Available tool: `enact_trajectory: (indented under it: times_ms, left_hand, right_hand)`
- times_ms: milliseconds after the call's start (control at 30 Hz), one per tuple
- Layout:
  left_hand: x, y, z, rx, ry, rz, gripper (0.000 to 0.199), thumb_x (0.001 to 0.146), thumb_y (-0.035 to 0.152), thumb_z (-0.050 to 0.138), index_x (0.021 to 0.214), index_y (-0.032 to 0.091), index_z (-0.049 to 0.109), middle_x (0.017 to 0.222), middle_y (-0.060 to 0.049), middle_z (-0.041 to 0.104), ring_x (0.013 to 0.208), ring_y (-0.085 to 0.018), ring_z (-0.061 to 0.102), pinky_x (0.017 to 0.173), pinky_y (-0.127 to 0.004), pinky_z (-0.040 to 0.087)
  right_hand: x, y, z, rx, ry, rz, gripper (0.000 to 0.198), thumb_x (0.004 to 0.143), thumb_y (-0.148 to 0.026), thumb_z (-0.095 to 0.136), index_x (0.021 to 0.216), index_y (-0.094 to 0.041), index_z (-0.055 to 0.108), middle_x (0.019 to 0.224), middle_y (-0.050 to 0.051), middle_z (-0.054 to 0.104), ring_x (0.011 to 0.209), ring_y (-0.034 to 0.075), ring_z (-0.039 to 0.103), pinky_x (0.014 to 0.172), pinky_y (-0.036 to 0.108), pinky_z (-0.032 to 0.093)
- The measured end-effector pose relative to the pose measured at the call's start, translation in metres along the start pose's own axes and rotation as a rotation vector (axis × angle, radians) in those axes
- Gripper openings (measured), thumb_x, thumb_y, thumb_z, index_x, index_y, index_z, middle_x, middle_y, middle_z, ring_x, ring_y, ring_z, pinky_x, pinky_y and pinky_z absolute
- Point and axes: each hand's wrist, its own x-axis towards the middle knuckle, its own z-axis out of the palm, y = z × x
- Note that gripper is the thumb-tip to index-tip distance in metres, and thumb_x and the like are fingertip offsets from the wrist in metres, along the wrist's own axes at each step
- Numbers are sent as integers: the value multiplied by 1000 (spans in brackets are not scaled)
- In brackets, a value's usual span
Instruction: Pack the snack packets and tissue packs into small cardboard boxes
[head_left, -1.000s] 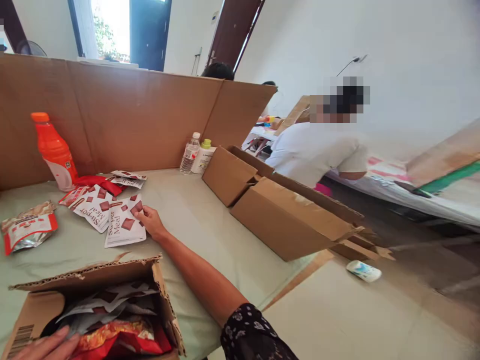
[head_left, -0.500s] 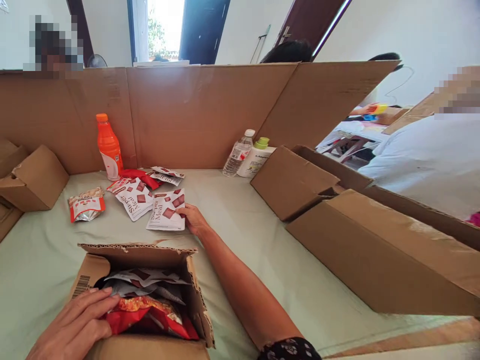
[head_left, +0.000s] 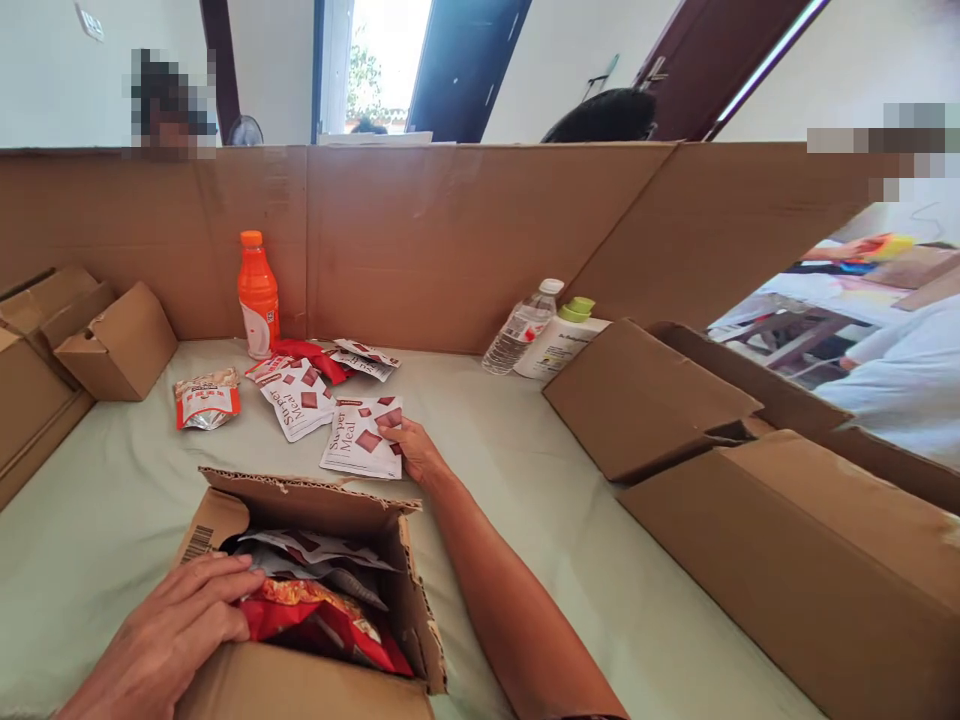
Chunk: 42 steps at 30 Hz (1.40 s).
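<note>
The right hand (head_left: pixel 415 452) reaches to the middle of the frame, its fingers (head_left: pixel 390 430) pinching the right edge of a white "Super Meal" sachet (head_left: pixel 361 439) that lies flat on the pale green table (head_left: pixel 525 500). The left hand (head_left: pixel 176 625), at the lower left, rests with fingers loosely spread on the near left edge of an open cardboard box (head_left: pixel 315 600), touching a red snack packet (head_left: pixel 322 625) inside. Further sachets (head_left: pixel 300 400) lie just beside the held one, toward the upper left, near an orange drink bottle (head_left: pixel 257 295). A clear water bottle (head_left: pixel 523 328) and a white lotion bottle (head_left: pixel 561 340) stand against the cardboard wall (head_left: pixel 450 240). Closed cartons (head_left: pixel 750 540) fill the right.
</note>
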Motion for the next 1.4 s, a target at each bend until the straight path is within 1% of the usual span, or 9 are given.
enact_trajectory:
  times_ms: [67, 167, 333, 433, 600, 900, 1133, 1267, 1400]
  left_hand:
    - [1, 3, -1, -22, -3, 2, 20, 93, 24, 49, 103, 26, 66, 132, -5, 72, 130, -22, 62, 113, -38, 48]
    - [3, 7, -3, -52, -2, -6, 20, 91, 23, 50, 103, 26, 65, 132, -5, 72, 130, -23, 62, 112, -39, 47]
    - [6, 12, -6, -69, -32, 18, 32, 74, 25, 58, 105, 25, 63, 134, -6, 71, 130, -25, 61, 115, -39, 45]
    - [4, 14, -7, -60, -50, 6, 41, 67, 21, 57, 107, 26, 61, 136, -4, 69, 131, -26, 61, 115, -40, 45]
    - [-4, 25, -10, 107, -27, -11, 73, 61, 12, 61, 132, 28, 55, 146, -5, 63, 137, -28, 57, 112, -44, 52]
    - [-5, 28, -9, 121, -63, -66, 64, 60, 10, 60, 121, 27, 59, 146, -6, 63, 138, -31, 56, 112, -49, 53]
    - [-5, 24, -8, 112, -20, -25, 65, 62, 9, 59, 125, 25, 59, 144, -9, 64, 137, -31, 57, 112, -51, 52]
    - [-1, 26, -9, 128, -33, -1, 66, 57, 8, 58, 121, 25, 63, 142, -9, 65, 135, -32, 59, 112, -54, 51]
    - [1, 27, -11, 99, -40, -13, 66, 55, 9, 58, 119, 25, 64, 142, -7, 65, 135, -34, 58, 111, -54, 52]
  right_hand:
    - [0, 0, 0, -2, 14, -14, 22, 94, -36, 69, 94, -15, 64, 83, -1, 66, 66, 12, 61, 61, 27, 53]
    - [1, 1, 0, 5, 58, -65, 25, 76, -36, 76, 90, -20, 62, 81, 0, 68, 65, 16, 63, 60, 29, 52]
    - [5, 6, 4, -23, 133, -151, 35, 64, -43, 71, 92, -25, 58, 83, 0, 69, 69, 18, 63, 58, 29, 49]
    - [6, 6, 5, -86, 96, -138, 34, 60, -40, 72, 87, -24, 59, 79, 1, 69, 71, 19, 63, 58, 28, 47]
    - [3, -2, 0, -188, -52, -59, 31, 53, -33, 71, 81, -21, 66, 74, 0, 69, 64, 17, 59, 56, 27, 43]
    - [1, -6, 3, -291, -159, -79, 20, 62, -27, 75, 80, -19, 69, 72, -3, 69, 65, 15, 58, 61, 27, 44]
    - [10, 5, 5, -317, -75, -56, 28, 97, -36, 67, 115, -15, 66, 110, 6, 69, 89, 18, 67, 77, 35, 58]
    - [15, 6, 5, -356, -20, -46, 36, 98, -38, 65, 127, -17, 62, 126, 9, 65, 105, 23, 67, 87, 42, 59]
    - [20, -1, 10, -420, -62, -21, 35, 98, -37, 65, 127, -16, 63, 126, 9, 65, 105, 22, 67, 88, 43, 59]
